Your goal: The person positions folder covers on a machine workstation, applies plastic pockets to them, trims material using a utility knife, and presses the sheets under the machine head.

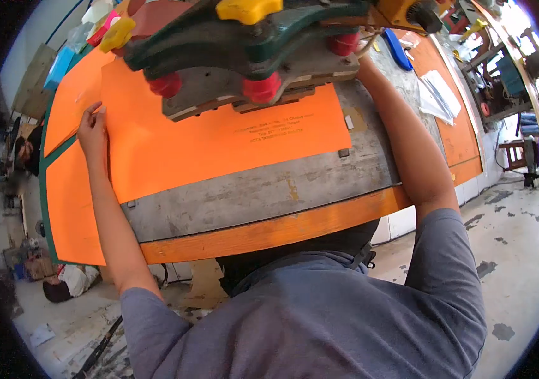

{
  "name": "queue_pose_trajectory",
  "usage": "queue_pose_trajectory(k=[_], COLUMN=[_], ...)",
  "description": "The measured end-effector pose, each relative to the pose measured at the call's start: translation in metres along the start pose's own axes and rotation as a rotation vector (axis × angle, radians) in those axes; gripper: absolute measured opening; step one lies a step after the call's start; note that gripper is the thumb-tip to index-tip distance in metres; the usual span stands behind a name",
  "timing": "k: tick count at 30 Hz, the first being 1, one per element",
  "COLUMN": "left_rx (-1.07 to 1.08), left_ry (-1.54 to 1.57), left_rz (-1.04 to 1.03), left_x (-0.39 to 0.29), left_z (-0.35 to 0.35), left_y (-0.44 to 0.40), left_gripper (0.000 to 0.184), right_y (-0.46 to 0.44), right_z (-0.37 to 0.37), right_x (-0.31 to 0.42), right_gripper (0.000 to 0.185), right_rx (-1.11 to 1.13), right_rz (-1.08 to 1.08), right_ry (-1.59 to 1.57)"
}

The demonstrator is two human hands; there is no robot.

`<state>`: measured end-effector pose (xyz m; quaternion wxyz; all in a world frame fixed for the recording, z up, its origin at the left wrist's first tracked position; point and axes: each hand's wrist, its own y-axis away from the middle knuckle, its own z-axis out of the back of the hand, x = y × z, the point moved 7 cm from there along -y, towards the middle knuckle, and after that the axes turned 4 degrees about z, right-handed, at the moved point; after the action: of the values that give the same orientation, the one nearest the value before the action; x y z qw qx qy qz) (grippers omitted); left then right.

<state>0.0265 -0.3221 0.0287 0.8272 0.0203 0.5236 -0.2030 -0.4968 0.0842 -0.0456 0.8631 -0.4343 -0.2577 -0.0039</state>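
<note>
An orange sheet (181,151) with small dark printed text lies on the grey metal bed (238,202). My left hand (94,123) is at the sheet's left edge, with its fingers bent together near a stack of orange sheets (73,208); whether it pinches paper is unclear. Above the sheet hangs a press head (263,44) with green arms, red knobs and a yellow knob. My right forearm reaches up along the bed's right side, and the right hand is hidden behind the machine.
A wooden edge (269,234) runs along the bed's front. To the right are a blue object (397,50) and white papers (438,98). Two other people are at the far left, one near the floor. Shelving (503,69) stands at the upper right.
</note>
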Motion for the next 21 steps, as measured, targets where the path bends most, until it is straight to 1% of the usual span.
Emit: queue_pose_trajectory(k=[4,11,12,14,15,17,20,21], left_rx=[-0.004,0.139,0.124,0.087,0.114,0.133,0.183,0.199], left_ry=[-0.083,-0.183,-0.193,-0.320,-0.349,-0.355,-0.332,-0.274], left_rz=[-0.142,-0.114,-0.108,-0.138,-0.152,-0.153,-0.248,-0.233], left_x=[0.018,0.015,0.011,0.005,0.005,0.010,0.025,0.030], left_z=[0.005,0.007,0.008,0.010,0.011,0.016,0.023,0.024], left_y=[-0.018,-0.008,-0.004,0.000,-0.002,-0.004,-0.017,-0.019], left_gripper=[0.032,0.034,0.034,0.036,0.038,0.038,0.038,0.039], right_y=[0.001,-0.004,-0.005,-0.005,-0.003,-0.001,-0.005,-0.003], right_z=[0.001,-0.005,-0.007,-0.006,-0.002,-0.003,0.000,0.001], right_x=[0.002,0.001,0.001,-0.001,-0.003,-0.006,0.000,0.002], right_gripper=[0.055,0.054,0.054,0.054,0.054,0.054,0.054,0.054], right_rx=[-0.005,-0.014,-0.015,-0.012,-0.014,-0.013,-0.007,-0.006], right_rz=[0.004,-0.007,-0.009,-0.012,-0.024,-0.025,-0.012,-0.007], right_ry=[0.030,0.052,0.052,0.056,0.063,0.070,0.078,0.081])
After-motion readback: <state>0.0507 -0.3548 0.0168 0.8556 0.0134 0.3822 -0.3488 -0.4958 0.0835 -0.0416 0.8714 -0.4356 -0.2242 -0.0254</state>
